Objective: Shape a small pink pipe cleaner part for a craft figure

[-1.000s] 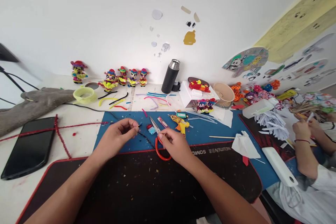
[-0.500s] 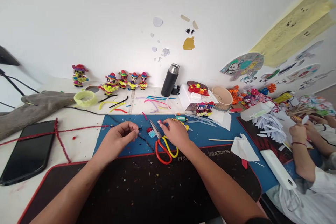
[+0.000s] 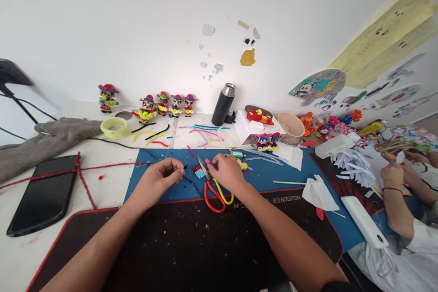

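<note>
My left hand has its thumb and finger pinched on a small dark piece, too small to name. Close by on the blue mat, my right hand has its fingers closed at a small pink bit; what they grip is mostly hidden. Scissors with one red and one yellow handle lie between the hands, blades partly apart and pointing away. Beside the blades is a small light-blue and red piece. A black cord runs from below my left hand toward the scissors.
Small fuzzy figures stand along the wall, with cut pipe cleaners before them. A black flask stands behind the mat. Left are a phone and red pipe cleaners. At right, another person's hands work near paper strips.
My right fingers have closed further over the small pinkish piece, which now shows less. My left hand keeps its pinch. The whole view has shifted slightly.
</note>
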`<state>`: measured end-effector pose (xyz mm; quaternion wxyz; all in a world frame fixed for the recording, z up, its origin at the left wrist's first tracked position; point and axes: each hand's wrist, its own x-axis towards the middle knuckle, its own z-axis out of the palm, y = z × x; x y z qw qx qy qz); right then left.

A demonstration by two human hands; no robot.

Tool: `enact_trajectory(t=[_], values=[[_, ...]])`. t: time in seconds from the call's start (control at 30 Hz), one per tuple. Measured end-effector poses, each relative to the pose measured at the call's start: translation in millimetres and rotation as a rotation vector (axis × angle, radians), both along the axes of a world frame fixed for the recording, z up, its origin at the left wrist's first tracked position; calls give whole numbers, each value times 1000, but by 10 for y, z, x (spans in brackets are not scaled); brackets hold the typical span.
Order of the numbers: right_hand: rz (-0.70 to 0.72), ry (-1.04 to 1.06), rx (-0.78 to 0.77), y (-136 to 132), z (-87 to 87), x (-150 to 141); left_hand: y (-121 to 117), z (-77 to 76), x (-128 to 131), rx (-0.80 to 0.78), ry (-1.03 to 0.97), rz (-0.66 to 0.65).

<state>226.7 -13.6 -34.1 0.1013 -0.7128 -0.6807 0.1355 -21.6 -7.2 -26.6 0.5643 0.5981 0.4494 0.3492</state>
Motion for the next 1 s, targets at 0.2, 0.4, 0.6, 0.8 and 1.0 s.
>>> enact_trajectory(t=[0.2, 0.4, 0.6, 0.8, 1.0], values=[[-17, 596, 4, -148, -83, 60, -12, 49, 26, -80, -80, 11], [70, 1015, -179, -366, 52, -93, -56, 91, 64, -173, -233, 3], [85, 1187, -264, -421, 146, -250, -73, 75, 65, -198, -310, -38], [46, 1361, -406, -446, 53, -315, -79, 84, 64, -156, -280, -92], [36, 1442, -426, -482, 76, -381, -102, 136, 75, -123, -258, -138]])
